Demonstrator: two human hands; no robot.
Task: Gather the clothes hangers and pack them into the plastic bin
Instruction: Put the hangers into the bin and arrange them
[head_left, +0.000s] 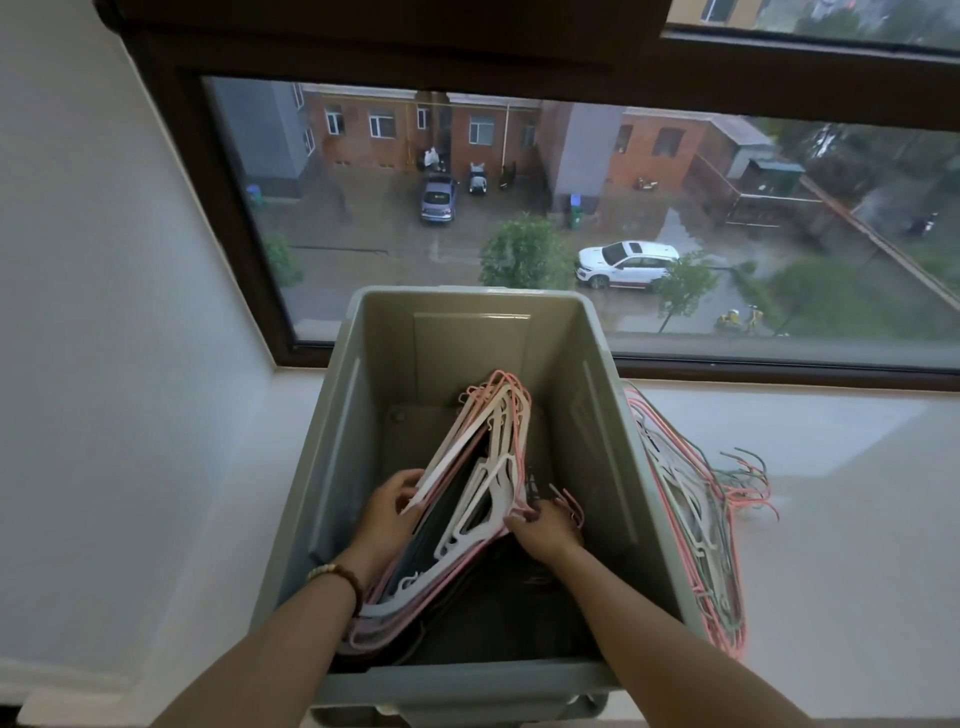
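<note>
midway: one bundle going into the bin, another waiting outside

here both hands are down inside the grey plastic bin (332, 467), which stands on the pale window ledge (831, 545). the left hand (387, 512) is closed on the near edge of a bundle of hangers (483, 467), pink, white and dark ones stacked flat and tilted, their far ends leaning up toward the back wall. the right hand (545, 527) is curled over the bundle's right side, where the hooks stick out. the step in hand looks like settling this bundle into the bin.

a second pile of hangers (691, 519) lies on the ledge, touching the bin's right wall outside. the next move likely calls for letting go of the seated bundle, then reaching right to gather that pile without snagging the tangled hooks.

no brand, label or writing can be read anywhere.
</note>
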